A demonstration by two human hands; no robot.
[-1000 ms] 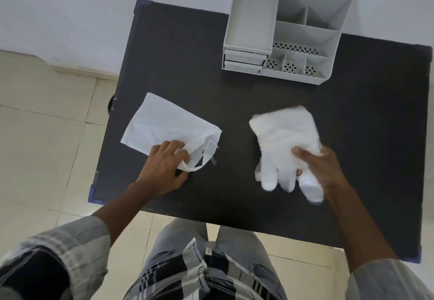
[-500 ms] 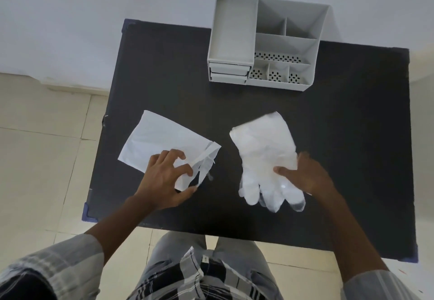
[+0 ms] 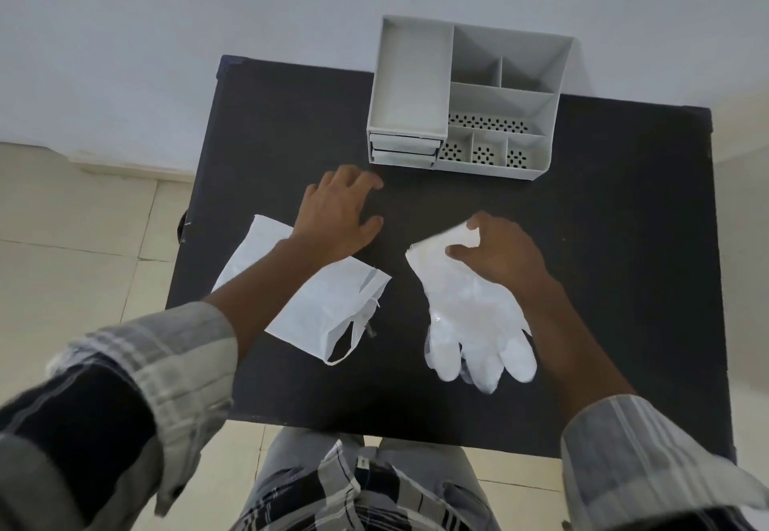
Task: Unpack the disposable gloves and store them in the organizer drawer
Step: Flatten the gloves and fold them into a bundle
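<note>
The left hand [image 3: 339, 214] is open, fingers spread and palm down, over the bare dark bench [image 3: 624, 239] between the white packet [image 3: 316, 301] and the grey organizer [image 3: 466, 97]; it holds nothing, and whether the fingertips touch the bench surface cannot be told. Its forearm crosses over the packet, which lies flat on the left part of the bench with its torn open end and a loose loop of wrapper toward the near edge. The right hand [image 3: 499, 256] is curled onto the cuff end of the disposable gloves [image 3: 470, 314], thumb and fingers pinching the top edge of the thin translucent stack. The gloves lie flat on the bench right of the packet and apart from it, cuff toward the organizer and finger ends pointing to the near edge. The organizer stands at the far side of the bench against the pale wall [image 3: 166, 52], well apart from the gloves. Its two small drawers [image 3: 403, 149] sit stacked at the lower left front, both pushed in, beneath a deep open compartment; to their right are perforated compartments. Checked sleeves cover both forearms near the bottom of the view, and beige floor tiles [image 3: 62, 260] show to the left of the bench.
</note>
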